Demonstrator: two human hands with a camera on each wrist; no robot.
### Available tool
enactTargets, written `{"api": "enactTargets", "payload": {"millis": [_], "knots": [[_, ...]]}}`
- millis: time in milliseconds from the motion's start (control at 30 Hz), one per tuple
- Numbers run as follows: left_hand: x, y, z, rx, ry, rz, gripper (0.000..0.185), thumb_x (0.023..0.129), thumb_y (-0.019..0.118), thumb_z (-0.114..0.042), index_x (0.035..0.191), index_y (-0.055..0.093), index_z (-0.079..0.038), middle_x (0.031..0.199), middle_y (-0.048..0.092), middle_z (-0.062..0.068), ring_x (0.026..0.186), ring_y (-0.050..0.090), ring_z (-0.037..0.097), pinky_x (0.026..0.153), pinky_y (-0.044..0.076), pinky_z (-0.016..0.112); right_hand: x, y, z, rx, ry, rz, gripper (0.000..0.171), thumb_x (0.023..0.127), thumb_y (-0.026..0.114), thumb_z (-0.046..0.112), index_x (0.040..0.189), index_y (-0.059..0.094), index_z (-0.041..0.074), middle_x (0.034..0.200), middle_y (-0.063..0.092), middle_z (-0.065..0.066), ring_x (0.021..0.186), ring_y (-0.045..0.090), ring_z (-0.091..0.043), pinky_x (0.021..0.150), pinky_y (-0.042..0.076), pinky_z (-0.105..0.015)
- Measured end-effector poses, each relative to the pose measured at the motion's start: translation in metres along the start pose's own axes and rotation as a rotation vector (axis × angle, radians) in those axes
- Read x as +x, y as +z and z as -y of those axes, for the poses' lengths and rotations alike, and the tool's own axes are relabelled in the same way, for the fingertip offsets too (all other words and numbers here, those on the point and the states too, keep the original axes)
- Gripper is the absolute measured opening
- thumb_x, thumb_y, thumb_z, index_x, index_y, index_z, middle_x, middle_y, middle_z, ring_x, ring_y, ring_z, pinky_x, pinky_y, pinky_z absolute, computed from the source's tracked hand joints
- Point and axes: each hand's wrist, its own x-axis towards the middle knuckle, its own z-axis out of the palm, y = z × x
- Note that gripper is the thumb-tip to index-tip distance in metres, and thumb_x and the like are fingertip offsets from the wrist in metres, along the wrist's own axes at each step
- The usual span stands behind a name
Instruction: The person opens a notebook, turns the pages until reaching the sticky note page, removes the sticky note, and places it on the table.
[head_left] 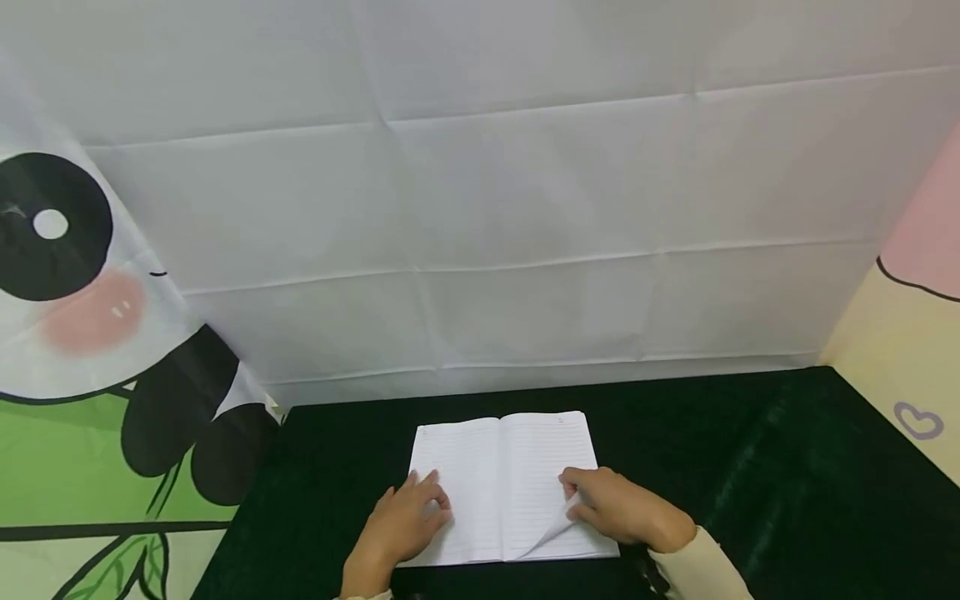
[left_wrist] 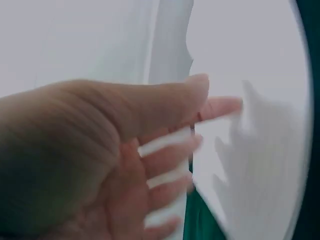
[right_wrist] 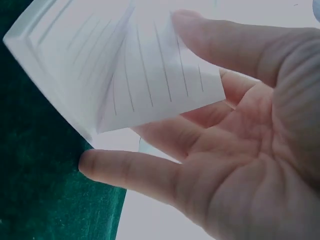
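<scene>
Notebook (head_left: 504, 483) open flat on dark table (head_left: 750, 467), near front edge. Left hand (head_left: 408, 521) flat on left page, fingers relaxed and spread. Right hand (head_left: 618, 508) pinching lifted lower corner of right page (right_wrist: 150, 75). Risk: creased or torn sheet if pulled sharply; several pages possibly lifted together.

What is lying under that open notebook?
The lined notebook lies on a dark green cloth, with the left hand resting on its left page and the right hand lifting a page corner. Anything beneath it is hidden.
</scene>
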Motion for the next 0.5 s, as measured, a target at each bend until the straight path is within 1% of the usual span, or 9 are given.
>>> {"api": "enactTargets", "payload": {"millis": [67,100,133,200,267,300,333,433,500], "knots": [[0.002,0.008,-0.013,-0.019,0.116,0.038,0.009,0.093,0.069,-0.025,0.085,0.07,-0.022,0.152,0.052,0.014,0.148,0.037,0.044,0.119,0.022,0.069,-0.001,0.0,-0.002,0.006,-0.009,-0.011,0.021,0.093,0.069,0.015,0.088,0.049,0.017,0.07,0.042,0.008,0.062,0.042,-0.004,0.058,0.036,-0.02],[0.004,0.012,-0.019,-0.022,0.174,0.064,0.01,0.094,0.067,-0.024,0.085,0.07,-0.021,0.152,0.052,0.012,0.149,0.036,0.042,0.12,0.019,0.069,-0.002,0.0,-0.002,0.008,-0.013,-0.014,0.021,0.093,0.07,0.015,0.088,0.05,0.017,0.071,0.043,0.008,0.063,0.043,-0.004,0.059,0.036,-0.02],[0.004,0.017,-0.026,-0.029,0.216,0.09,0.013,0.095,0.066,-0.027,0.084,0.071,-0.02,0.153,0.052,0.01,0.149,0.037,0.041,0.12,0.02,0.068,-0.002,0.001,-0.003,0.01,-0.014,-0.013,0.02,0.093,0.07,0.015,0.088,0.05,0.018,0.071,0.044,0.008,0.064,0.043,-0.004,0.059,0.037,-0.02],[0.005,0.026,-0.036,-0.042,0.26,0.141,0.019,0.095,0.066,-0.035,0.083,0.07,-0.021,0.153,0.052,0.008,0.148,0.039,0.039,0.119,0.025,0.066,-0.003,0.0,-0.003,0.012,-0.015,-0.012,0.019,0.093,0.07,0.016,0.088,0.052,0.018,0.073,0.047,0.008,0.065,0.045,-0.004,0.061,0.038,-0.021],[0.004,0.034,-0.044,-0.056,0.265,0.179,0.027,0.094,0.066,-0.043,0.079,0.069,-0.021,0.153,0.052,0.009,0.147,0.04,0.039,0.116,0.03,0.068,-0.003,0.0,-0.003,0.013,-0.016,-0.01,0.018,0.092,0.071,0.017,0.088,0.054,0.019,0.074,0.049,0.008,0.066,0.046,-0.004,0.062,0.039,-0.021],[0.004,0.036,-0.047,-0.063,0.26,0.184,0.031,0.093,0.067,-0.047,0.076,0.067,-0.021,0.154,0.052,0.01,0.147,0.041,0.041,0.113,0.032,0.07,-0.004,-0.001,-0.003,0.013,-0.018,-0.012,0.017,0.092,0.071,0.018,0.088,0.055,0.019,0.075,0.051,0.008,0.067,0.047,-0.004,0.063,0.04,-0.022],[0.003,0.038,-0.05,-0.071,0.242,0.188,0.034,0.091,0.068,-0.051,0.074,0.065,-0.021,0.154,0.051,0.011,0.147,0.04,0.041,0.111,0.033,0.071,-0.003,-0.001,-0.003,0.012,-0.019,-0.015,0.016,0.092,0.071,0.018,0.088,0.056,0.019,0.076,0.051,0.008,0.067,0.047,-0.004,0.063,0.04,-0.022],[0.002,0.04,-0.056,-0.068,0.213,0.174,0.041,0.088,0.07,-0.055,0.069,0.06,-0.02,0.154,0.05,0.014,0.147,0.039,0.044,0.107,0.033,0.076,-0.003,-0.005,-0.002,0.004,-0.019,-0.031,0.012,0.093,0.071,0.019,0.088,0.06,0.02,0.077,0.056,0.008,0.068,0.049,-0.004,0.064,0.042,-0.023],[0.002,0.039,-0.06,-0.061,0.199,0.16,0.044,0.085,0.072,-0.056,0.066,0.057,-0.02,0.154,0.05,0.014,0.147,0.039,0.044,0.105,0.032,0.079,-0.004,-0.008,-0.001,-0.001,-0.015,-0.054,0.006,0.093,0.071,0.02,0.094,0.066,0.017,0.084,0.064,0.007,0.074,0.052,-0.005,0.067,0.046,-0.025]]}}
